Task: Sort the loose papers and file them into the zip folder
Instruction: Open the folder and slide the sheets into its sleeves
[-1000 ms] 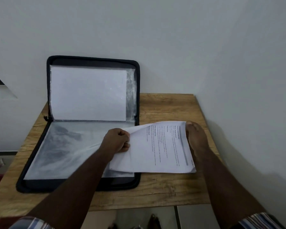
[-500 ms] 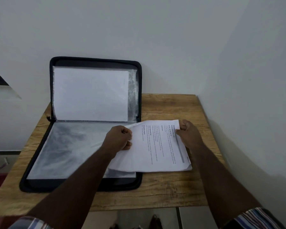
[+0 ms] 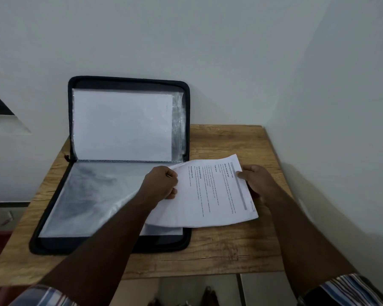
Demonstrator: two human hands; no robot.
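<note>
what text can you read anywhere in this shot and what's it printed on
"TASK DESCRIPTION" - heading on the printed sheet held by the left hand and right hand.
"REQUIRED PROPS" - heading on the same sheet.
"TASK GOAL" - heading, only just legible.
Title line, other headings and body text: too small and blurred to read.
Sheet in the zip folder: no legible text.

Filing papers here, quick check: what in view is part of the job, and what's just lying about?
Part of the job:
printed sheet, held by left hand and right hand
open zip folder
clear sleeve
filed page

Lying about:
wooden table
</note>
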